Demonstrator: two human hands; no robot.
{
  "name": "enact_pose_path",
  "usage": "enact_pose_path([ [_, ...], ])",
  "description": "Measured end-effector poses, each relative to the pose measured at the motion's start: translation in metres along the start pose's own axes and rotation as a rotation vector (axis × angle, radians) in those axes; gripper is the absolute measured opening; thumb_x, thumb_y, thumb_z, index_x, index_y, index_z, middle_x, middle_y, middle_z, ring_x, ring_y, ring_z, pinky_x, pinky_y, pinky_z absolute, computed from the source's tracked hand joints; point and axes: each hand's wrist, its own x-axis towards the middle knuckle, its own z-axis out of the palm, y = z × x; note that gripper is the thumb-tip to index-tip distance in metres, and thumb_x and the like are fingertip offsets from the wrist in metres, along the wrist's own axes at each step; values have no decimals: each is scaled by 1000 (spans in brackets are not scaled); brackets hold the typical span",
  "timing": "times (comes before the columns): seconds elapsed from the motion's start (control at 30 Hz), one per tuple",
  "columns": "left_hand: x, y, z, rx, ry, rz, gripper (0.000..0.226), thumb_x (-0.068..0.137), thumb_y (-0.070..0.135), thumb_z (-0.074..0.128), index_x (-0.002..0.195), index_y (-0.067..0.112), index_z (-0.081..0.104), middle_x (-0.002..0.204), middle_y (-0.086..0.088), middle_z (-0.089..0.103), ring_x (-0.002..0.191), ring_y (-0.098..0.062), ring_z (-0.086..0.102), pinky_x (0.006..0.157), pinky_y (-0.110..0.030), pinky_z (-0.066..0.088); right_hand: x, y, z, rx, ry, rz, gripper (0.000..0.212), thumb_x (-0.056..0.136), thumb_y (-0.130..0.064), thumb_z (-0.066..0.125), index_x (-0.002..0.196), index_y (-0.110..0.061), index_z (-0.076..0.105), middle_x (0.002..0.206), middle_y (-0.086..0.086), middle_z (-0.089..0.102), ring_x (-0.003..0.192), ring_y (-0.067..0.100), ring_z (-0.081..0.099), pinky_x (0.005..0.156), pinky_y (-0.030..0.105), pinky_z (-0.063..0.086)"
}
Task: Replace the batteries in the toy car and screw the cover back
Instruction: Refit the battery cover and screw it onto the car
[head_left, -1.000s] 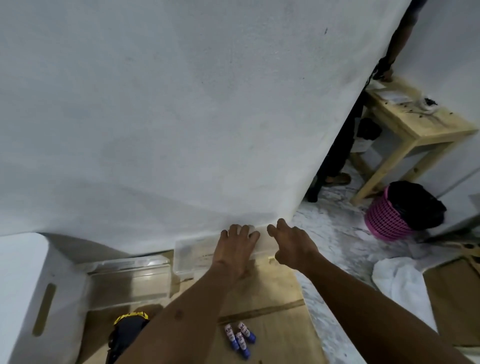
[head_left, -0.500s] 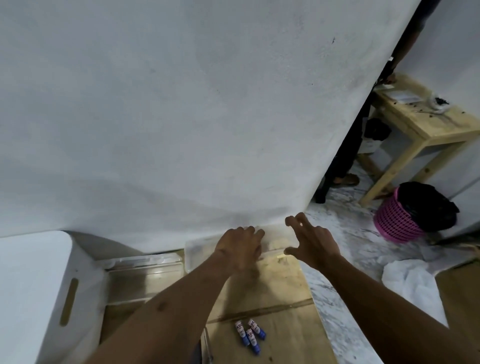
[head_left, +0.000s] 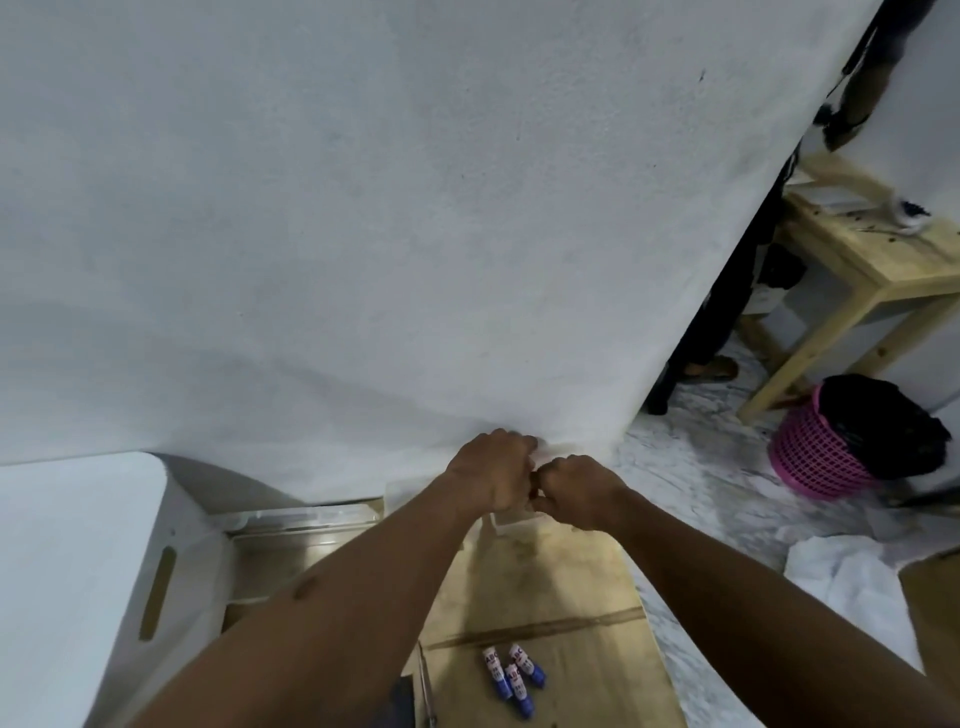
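Note:
Three blue-and-white batteries (head_left: 511, 680) lie together on the cardboard sheet (head_left: 550, 592) near the bottom. Left of them lies a thin metal tool (head_left: 427, 686), and a dark object (head_left: 400, 701) shows under my left forearm, mostly hidden. My left hand (head_left: 493, 470) and my right hand (head_left: 576, 488) are stretched out to the foot of the white wall. Their knuckles touch, and the fingers of both are curled on a small clear plastic box (head_left: 506, 522). The hands hide most of the box.
A second clear container (head_left: 306, 525) sits left of the box, beside a white crate with a slot handle (head_left: 104, 571). At the right are a wooden table (head_left: 883, 260), a standing person's legs (head_left: 727, 312), a pink basket (head_left: 821, 457) and a white cloth (head_left: 841, 577).
My left hand lay flat on the box and my right hand reached out with spread fingers. Both have now curled shut and met on top of the box.

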Motion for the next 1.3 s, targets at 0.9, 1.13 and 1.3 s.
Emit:
enact_pose_path([
  [0.9, -14, -3, 53, 594, 3, 113, 49, 95, 38, 51, 141, 23, 40, 130, -10, 49, 116, -32, 51, 96, -40, 38, -51, 22, 18, 38, 198, 122, 40, 85, -27, 74, 122, -21, 59, 124, -4, 56, 108, 21, 53, 74, 32, 47],
  [1.13, -15, 3, 70, 602, 5, 61, 63, 95, 26, 54, 151, 24, 25, 137, -13, 42, 121, -34, 46, 104, -44, 35, -50, 19, 17, -39, 141, 107, 38, 87, -29, 72, 121, -23, 55, 122, -6, 54, 105, 20, 53, 74, 33, 51],
  [1.3, -42, -11, 43, 428, 47, 73, 49, 91, 46, 51, 136, 27, 45, 130, -5, 49, 124, -27, 44, 106, -47, 28, -48, 1, 4, -11, 174, 171, 37, 82, -30, 70, 117, -22, 60, 114, -3, 60, 104, 22, 58, 78, 37, 50],
])
